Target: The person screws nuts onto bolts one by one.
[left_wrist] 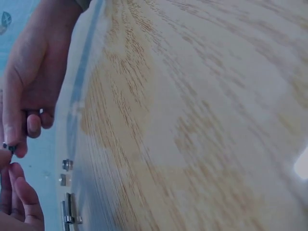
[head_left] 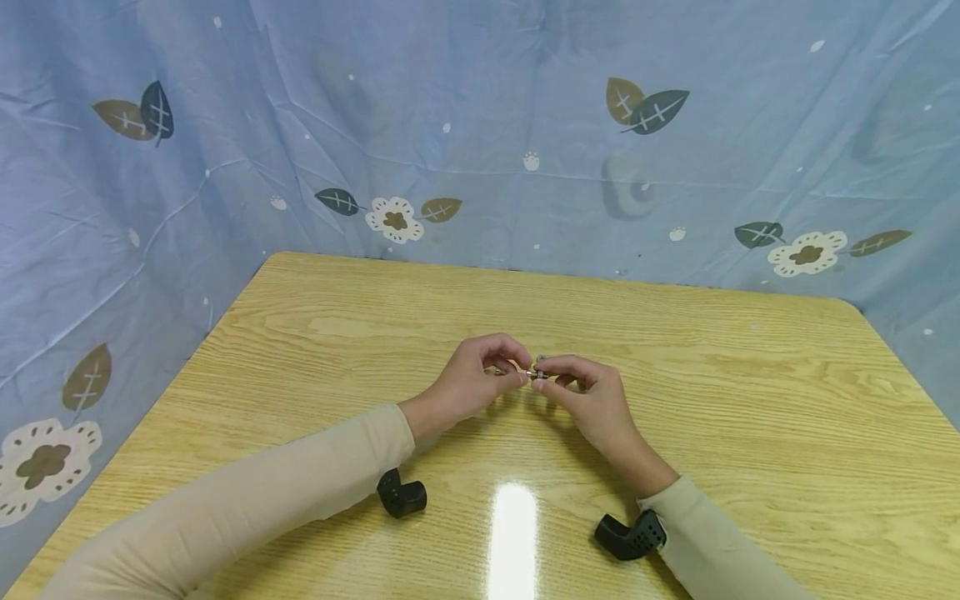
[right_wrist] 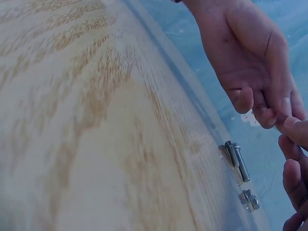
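Note:
In the head view, my left hand [head_left: 468,379] pinches a thin metal bolt [head_left: 529,373] between thumb and fingertips. Facing it, my right hand [head_left: 588,396] pinches with its thumb and index finger around a wider silver piece on the shaft, which looks like a nut [head_left: 540,375]. Both sets of fingertips meet closely over the table and cover most of the bolt. Loose bolts [right_wrist: 236,156] lie side by side on the tabletop near the hands in the right wrist view. Beside them sit small nuts [right_wrist: 249,199].
A wood-grain table [head_left: 360,317] spans the front, with a bright light reflection near its front middle. A blue curtain [head_left: 487,125] with leaves and flowers hangs behind and along the left side. Black wrist-worn devices [head_left: 630,536] sit by both sleeves.

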Motion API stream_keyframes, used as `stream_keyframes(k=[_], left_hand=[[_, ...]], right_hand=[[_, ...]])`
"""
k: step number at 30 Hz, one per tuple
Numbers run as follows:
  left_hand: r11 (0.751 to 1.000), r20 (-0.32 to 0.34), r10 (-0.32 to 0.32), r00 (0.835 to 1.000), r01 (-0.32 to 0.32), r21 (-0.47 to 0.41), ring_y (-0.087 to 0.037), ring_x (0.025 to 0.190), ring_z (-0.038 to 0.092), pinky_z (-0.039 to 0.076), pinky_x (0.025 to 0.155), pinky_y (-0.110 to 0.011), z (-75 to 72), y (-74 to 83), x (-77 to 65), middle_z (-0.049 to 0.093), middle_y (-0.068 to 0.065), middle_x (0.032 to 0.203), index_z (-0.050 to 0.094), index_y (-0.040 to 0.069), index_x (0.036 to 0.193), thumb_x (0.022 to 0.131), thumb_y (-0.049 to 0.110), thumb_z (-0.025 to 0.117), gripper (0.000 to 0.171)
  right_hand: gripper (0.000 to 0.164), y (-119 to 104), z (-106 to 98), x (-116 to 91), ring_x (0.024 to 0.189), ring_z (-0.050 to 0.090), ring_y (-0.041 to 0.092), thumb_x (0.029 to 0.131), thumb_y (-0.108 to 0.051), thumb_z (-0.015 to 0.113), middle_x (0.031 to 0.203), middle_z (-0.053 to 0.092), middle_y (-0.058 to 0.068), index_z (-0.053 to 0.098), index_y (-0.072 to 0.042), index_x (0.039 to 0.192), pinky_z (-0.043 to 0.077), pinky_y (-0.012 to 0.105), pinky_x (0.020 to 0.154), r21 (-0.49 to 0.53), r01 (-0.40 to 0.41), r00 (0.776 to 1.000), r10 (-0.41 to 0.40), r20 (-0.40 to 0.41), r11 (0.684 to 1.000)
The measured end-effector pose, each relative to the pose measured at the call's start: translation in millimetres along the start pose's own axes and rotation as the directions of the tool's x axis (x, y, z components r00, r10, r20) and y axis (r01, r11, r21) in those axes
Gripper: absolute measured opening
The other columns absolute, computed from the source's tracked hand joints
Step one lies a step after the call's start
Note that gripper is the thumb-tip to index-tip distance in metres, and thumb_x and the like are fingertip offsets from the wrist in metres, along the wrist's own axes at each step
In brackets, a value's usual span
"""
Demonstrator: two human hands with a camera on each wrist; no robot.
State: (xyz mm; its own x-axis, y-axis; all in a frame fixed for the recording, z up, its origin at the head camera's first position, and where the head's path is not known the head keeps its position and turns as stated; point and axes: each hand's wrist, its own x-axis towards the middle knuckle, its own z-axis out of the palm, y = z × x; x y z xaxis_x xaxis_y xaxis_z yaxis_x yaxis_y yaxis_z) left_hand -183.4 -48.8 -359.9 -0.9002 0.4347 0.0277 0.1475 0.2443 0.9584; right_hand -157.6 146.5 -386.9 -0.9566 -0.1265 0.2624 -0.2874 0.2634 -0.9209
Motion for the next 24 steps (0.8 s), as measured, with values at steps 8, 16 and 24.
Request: stream_keyframes(k=[8,16,24], left_hand=[[0.998,-0.013,-0.061,0.998,0.061,0.008,-0.033,0.087,0.065,0.055,0.074,-0.037,1.4,1.1,1.9,0.068,-0.007,0.099,0.067,0.012,0.103,0.096,0.018,0.061,0.011],[0.999,-0.013,-0.030,0.999,0.031,0.031,-0.032,0.085,0.064,0.053,0.069,-0.035,1.8,1.1,1.4,0.066,-0.005,0.100,0.068,0.014,0.098,0.094,0.015,0.064,0.006],[0.999,-0.014,-0.011,1.000,0.012,0.047,-0.019,0.088,0.061,0.050,0.069,-0.030,1.5,5.3,-1.1,0.064,-0.001,0.106,0.068,0.017,0.100,0.092,0.015,0.067,0.009]], right_hand=[[0.019,-0.6,-0.4,0.0,0.078,0.062,0.009,0.086,-0.016,0.074,0.106,0.071,0.011,0.074,-0.010,0.104,0.052,0.024,0.065,-0.006,-0.006,1.000,0.006,0.000,1.000],[0.019,-0.4,-0.7,-0.5,0.079,0.062,0.009,0.087,-0.016,0.074,0.106,0.071,0.011,0.074,-0.010,0.104,0.052,0.024,0.066,-0.005,-0.004,1.000,0.004,0.004,1.000],[0.018,1.2,-1.4,-0.6,0.079,0.062,0.011,0.087,-0.017,0.074,0.104,0.072,0.009,0.074,-0.010,0.104,0.053,0.025,0.066,0.009,0.002,1.000,-0.002,0.007,1.000]])
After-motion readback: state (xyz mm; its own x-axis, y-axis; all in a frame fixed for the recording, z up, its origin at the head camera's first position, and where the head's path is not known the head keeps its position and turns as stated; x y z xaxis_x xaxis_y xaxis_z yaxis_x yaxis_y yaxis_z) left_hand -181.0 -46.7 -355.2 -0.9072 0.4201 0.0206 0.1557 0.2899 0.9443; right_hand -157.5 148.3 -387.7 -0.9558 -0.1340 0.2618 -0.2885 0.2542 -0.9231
